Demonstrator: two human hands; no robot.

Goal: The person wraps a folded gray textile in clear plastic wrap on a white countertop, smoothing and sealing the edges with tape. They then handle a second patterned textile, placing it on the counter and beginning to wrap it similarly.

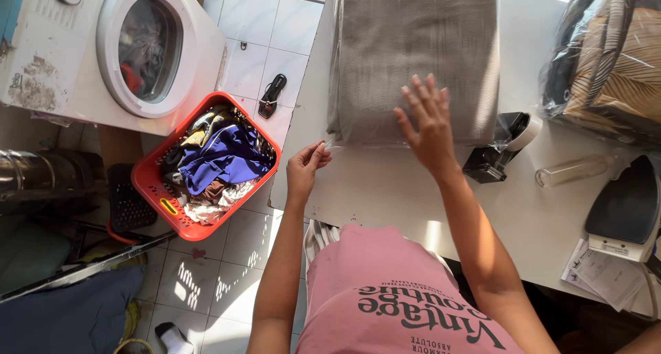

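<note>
The right hand (428, 123) lies flat and open, fingers spread, pressing on the near edge of a folded grey blanket (420, 44) that sits inside a clear plastic bag (335, 71) on the white table (385, 189). It grips nothing; it only holds the bundle down. The left hand (306, 167) is drawn into a pinch, thumb and fingertips closed on the loose lip of the bag at the bundle's near left corner. By the look of it, the step in hand is closing or smoothing the bag's open end around the blanket. The next move seems to call for keeping the palm's pressure steady while the pinched film is drawn taut and folded, without letting the thin plastic slip or tear.

Just right of the bundle stands a black tape dispenser (499, 151), then a clear bottle (575, 169) lying on its side, and an iron (626, 209). Another bagged, patterned bundle (609, 58) rests at the far right. On the tiled floor to the left sit a red laundry basket (155, 182) full of clothes and a white washing machine (141, 47).
</note>
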